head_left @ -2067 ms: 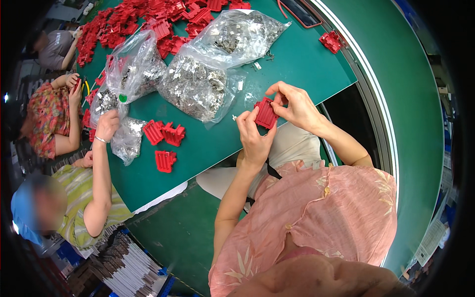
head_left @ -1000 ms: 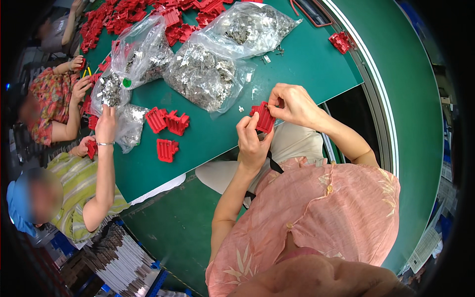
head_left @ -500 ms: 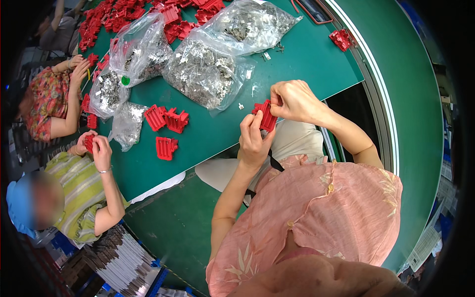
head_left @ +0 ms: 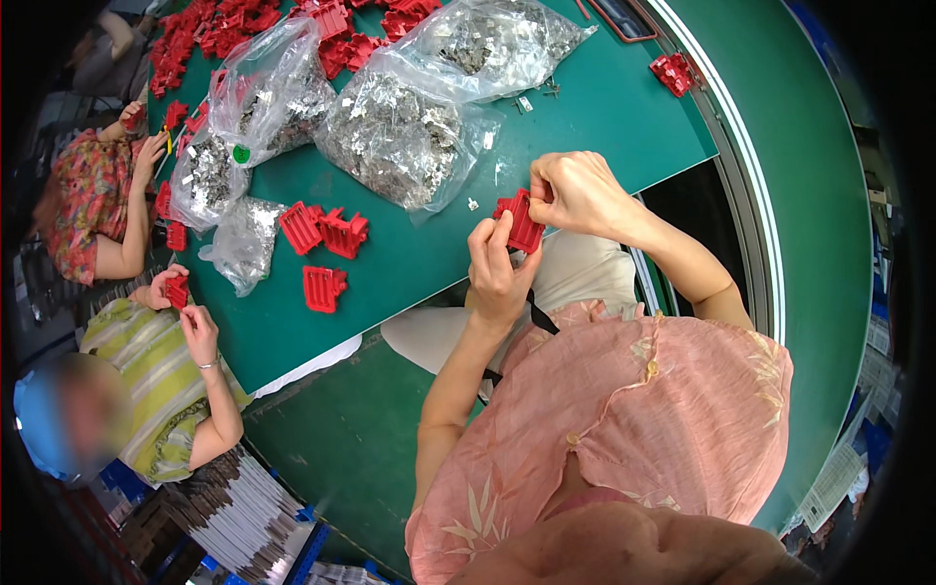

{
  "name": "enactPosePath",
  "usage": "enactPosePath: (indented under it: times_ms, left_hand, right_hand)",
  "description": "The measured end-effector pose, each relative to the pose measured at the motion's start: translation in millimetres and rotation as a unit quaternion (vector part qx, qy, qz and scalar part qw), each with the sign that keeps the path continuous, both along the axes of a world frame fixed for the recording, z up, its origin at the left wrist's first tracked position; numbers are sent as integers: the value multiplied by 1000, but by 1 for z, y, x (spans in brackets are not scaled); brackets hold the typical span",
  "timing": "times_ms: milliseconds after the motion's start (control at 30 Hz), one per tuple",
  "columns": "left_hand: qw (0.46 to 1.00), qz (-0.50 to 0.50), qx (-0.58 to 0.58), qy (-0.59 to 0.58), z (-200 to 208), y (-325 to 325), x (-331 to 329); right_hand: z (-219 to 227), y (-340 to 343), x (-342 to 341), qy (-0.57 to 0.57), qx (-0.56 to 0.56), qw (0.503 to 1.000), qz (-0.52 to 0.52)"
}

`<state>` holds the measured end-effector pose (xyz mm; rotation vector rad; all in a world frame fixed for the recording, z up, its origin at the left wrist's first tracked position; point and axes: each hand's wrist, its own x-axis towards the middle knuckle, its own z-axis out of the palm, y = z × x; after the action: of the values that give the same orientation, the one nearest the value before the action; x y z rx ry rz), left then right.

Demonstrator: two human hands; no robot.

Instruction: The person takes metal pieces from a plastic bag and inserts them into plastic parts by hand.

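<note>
A red slotted plastic part (head_left: 525, 232) is held just past the table's front edge, over my lap. Fingers and thumb of my left hand (head_left: 499, 275) close around its lower left side. My right hand (head_left: 583, 197) pinches at its upper right edge; whatever sits between those fingertips is hidden. On the table to the left lie three loose red slotted parts (head_left: 323, 289). One small metal piece (head_left: 474, 205) rests just beyond my left hand. Clear plastic bags (head_left: 395, 141) full of small metal pieces stand in the middle of the table.
A heap of red parts (head_left: 229, 27) covers the far left of the green table (head_left: 604, 117). One red part (head_left: 673, 74) lies by the right rail. Two co-workers handle red parts at the left, the nearer in a blue cap (head_left: 44, 419). Stacked sheets (head_left: 249, 526) stand lower left.
My hands stay almost in place, with the red part slightly shifted. The nearer co-worker's hands have moved apart, one keeping a red part. The farther co-worker's hands have separated too.
</note>
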<state>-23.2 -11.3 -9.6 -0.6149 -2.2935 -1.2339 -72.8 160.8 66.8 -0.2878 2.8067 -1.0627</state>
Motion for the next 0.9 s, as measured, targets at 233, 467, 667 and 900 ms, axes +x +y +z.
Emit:
enactPosePath:
  times_ms: [233,467,667,900]
  left_hand:
    - [1000,-10,-1,-6,0,-3,-1]
    - [999,18,18,-38,0,-5,-2]
    - [999,21,11,-32,1,4,-7]
    - [999,21,8,-36,4,0,-10]
  right_hand:
    - [2,5,-3,-28,-56,998,6]
    - [-4,18,-4,-19,-120,992,-41]
    - [-18,2,7,82,-52,995,-19]
    - [-10,28,-11,117,-56,980,-152]
